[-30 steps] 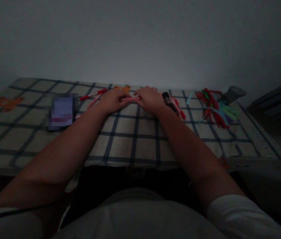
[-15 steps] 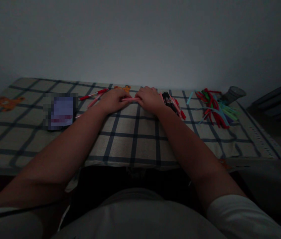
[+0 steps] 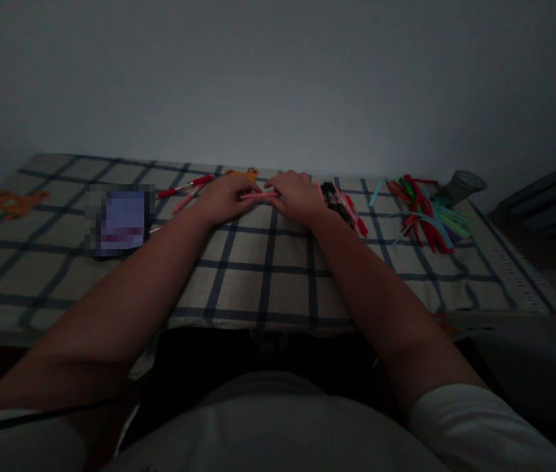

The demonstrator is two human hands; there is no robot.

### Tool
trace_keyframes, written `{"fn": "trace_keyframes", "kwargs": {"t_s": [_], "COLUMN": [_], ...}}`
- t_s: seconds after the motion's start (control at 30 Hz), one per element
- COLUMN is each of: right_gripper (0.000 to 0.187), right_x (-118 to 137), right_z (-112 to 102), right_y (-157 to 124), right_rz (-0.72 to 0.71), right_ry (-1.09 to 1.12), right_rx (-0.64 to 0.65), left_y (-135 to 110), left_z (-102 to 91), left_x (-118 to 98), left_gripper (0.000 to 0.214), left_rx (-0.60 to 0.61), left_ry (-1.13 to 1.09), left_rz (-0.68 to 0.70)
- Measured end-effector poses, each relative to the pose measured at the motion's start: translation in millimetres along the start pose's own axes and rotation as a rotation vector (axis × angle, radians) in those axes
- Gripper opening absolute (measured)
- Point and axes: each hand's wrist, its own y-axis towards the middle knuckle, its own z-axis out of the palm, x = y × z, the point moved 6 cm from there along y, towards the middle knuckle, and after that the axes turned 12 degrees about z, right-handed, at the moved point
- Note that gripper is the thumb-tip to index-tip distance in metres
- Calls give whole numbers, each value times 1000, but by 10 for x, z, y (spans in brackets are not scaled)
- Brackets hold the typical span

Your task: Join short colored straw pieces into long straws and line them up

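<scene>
I can't read the lit screen — it's pixelated; the left hand and right hand hide the pink stick ends — the tablecloth is cropped at left.

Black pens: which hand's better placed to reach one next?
Right, probably: the right hand sits just beside the black pens; the left hand is farther off. Both hold the pink stick, so the right would release first.

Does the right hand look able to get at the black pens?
Probably yes: the black pens lie just beside the right hand with nothing visible between, though its fingertips are occupied with the pink stick.
</scene>
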Motion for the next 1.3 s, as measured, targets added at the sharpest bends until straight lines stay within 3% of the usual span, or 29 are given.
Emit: {"fn": "trace_keyframes", "kwargs": {"t_s": [0.2, 1.03, 1.3], "right_gripper": [56, 39, 48], "right_x": [18, -26, -16], "right_z": [44, 62, 62], "right_y": [0, 54, 13], "right_rz": [-41, -6, -17], "right_ry": [-24, 21, 20], "right_rx": [30, -23, -23], "left_y": [13, 11, 4], "left_z": [0, 31, -4], "left_x": [-8, 12, -14], "left_gripper": [42, 45, 42], "left_rx": [14, -28, -22], "left_ry": [17, -5, -18], "left_rz": [28, 20, 16]}}
